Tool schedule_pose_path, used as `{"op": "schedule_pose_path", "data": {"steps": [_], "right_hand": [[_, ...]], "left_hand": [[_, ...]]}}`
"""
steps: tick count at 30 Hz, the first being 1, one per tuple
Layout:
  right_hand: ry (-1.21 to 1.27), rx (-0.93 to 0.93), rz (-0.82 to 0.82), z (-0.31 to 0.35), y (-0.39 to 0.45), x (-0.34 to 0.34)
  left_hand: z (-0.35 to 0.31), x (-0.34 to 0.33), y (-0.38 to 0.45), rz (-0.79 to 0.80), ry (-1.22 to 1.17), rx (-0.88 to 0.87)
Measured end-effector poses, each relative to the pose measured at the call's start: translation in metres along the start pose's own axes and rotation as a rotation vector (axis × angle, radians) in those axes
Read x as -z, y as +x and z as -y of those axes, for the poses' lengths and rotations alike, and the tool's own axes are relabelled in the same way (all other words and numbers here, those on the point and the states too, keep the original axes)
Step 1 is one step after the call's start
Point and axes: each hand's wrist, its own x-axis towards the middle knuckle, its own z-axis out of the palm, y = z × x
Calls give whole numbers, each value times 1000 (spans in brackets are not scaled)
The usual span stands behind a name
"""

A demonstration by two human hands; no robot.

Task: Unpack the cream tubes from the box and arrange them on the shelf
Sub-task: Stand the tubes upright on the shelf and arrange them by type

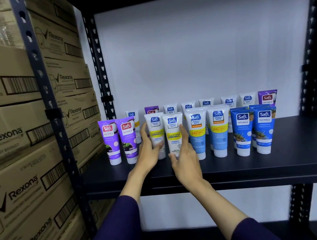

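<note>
Nearest us, two purple sleeves reach toward a dark shelf. Our left hand curls its fingers round a white tube, while our right hand pinches the neighbouring white-and-yellow tube between thumb and fingers — likely squaring both into the front row, caps down, labels outward. Purple tubes stand left, blue tubes right. Behind, a back row is half hidden. The box being unpacked is out of view — only stacked cartons at left.
</note>
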Motion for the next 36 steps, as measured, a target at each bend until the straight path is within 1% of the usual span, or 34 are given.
{"op": "schedule_pose_path", "data": {"steps": [2,4,10,15,23,26,28,30,32,34,36], "right_hand": [[-64,-34,69,1,9,-3],[-158,-73,122,4,16,-6],[-267,-160,106,9,34,-16],[-251,-173,74,6,37,-19],[-184,-173,62,3,36,-19],[-161,-100,71,2,23,-17],[-146,-34,27,1,15,-14],[-131,14,-63,2,9,-12],[-51,74,-103,7,4,-14],[106,133,-37,15,2,-21],[219,162,64,25,3,-32]], "left_hand": [[2,10,-2,-22,12,-1],[3,17,-5,-4,10,5],[11,16,-1,-4,59,-20],[12,7,4,28,53,10],[13,7,3,25,24,-21],[8,9,-10,-61,13,-30],[4,16,-23,-199,90,-83],[0,27,-34,-369,188,-157],[0,41,-38,-488,240,-184],[0,56,-37,-572,283,-206],[8,70,-31,-614,353,-225]]}}
